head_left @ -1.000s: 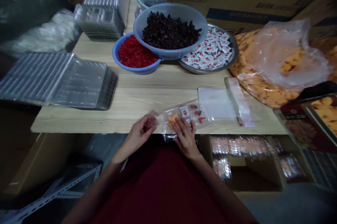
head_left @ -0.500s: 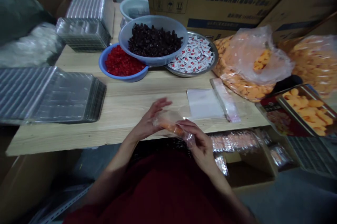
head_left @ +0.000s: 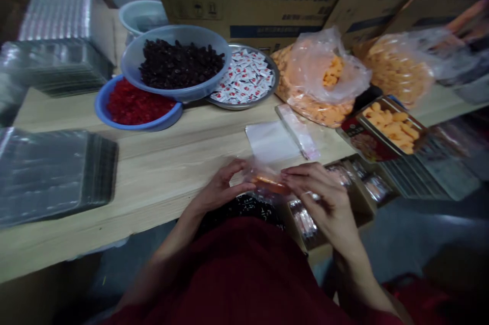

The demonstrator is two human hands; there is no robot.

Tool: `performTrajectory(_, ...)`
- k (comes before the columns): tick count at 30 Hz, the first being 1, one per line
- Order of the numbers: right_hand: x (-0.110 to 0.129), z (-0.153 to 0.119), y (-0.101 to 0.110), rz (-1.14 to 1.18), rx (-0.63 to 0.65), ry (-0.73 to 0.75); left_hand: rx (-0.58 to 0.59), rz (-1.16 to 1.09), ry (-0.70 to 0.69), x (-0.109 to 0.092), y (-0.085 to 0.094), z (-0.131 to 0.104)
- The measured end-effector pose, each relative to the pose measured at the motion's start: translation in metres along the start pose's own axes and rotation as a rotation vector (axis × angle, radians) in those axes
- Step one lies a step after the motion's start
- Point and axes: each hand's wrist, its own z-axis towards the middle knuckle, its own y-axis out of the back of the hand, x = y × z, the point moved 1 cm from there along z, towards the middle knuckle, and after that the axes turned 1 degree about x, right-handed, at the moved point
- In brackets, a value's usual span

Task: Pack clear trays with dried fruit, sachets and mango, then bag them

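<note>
Between my hands, just over the table's front edge, is a clear plastic bag with orange pieces inside [head_left: 269,184]. My left hand [head_left: 221,187] pinches its left end between thumb and fingers. At the other end, my right hand [head_left: 321,197] has its fingertips closed on the plastic. Beyond the bag lie a stack of flat clear sleeves [head_left: 271,142] and a narrow plastic-wrapped bundle [head_left: 298,131]. To the right stands an open tin [head_left: 364,142] of orange pieces.
A pale blue bowl [head_left: 175,92] of dark pieces overlaps a blue bowl [head_left: 147,125] of red pieces and a metal bowl [head_left: 244,106] of sachets. Clear trays [head_left: 49,172] are stacked left. Big bags of orange pieces [head_left: 317,101] sit right; another person's hand [head_left: 468,22] is beyond.
The view has swung to the right. My left hand's fingers, spread before, have closed on the bag, and my right hand has turned over its right end. Another person's hand has come into sight.
</note>
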Motion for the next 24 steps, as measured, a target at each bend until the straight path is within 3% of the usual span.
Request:
performTrajectory(3,-0.017,-0.033,0.052,-0.141,-0.185,-0.15,-0.021,0.043,-0.018,0.003,-0.006,0.002)
performTrajectory(7,-0.06,-0.099,0.122,-0.487,-0.392,-0.514,-0.16,-0.026,0.077,0.01,-0.008,0.002)
performTrajectory(10,-0.105,-0.147,0.144,-0.723,-0.454,-0.705,-0.227,-0.067,0.144,0.017,-0.009,-0.002)
performTrajectory(13,-0.152,-0.177,0.133,-0.821,-0.385,-0.886,-0.289,-0.064,0.177,0.023,-0.009,-0.007)
performTrajectory(17,-0.201,-0.198,0.096,-0.852,-0.284,-1.04,-0.358,-0.044,0.211,0.029,-0.004,-0.013)
performTrajectory(24,-0.247,-0.228,0.03,-0.733,-0.097,-1.162,-0.486,-0.056,0.229,0.034,0.006,-0.02)
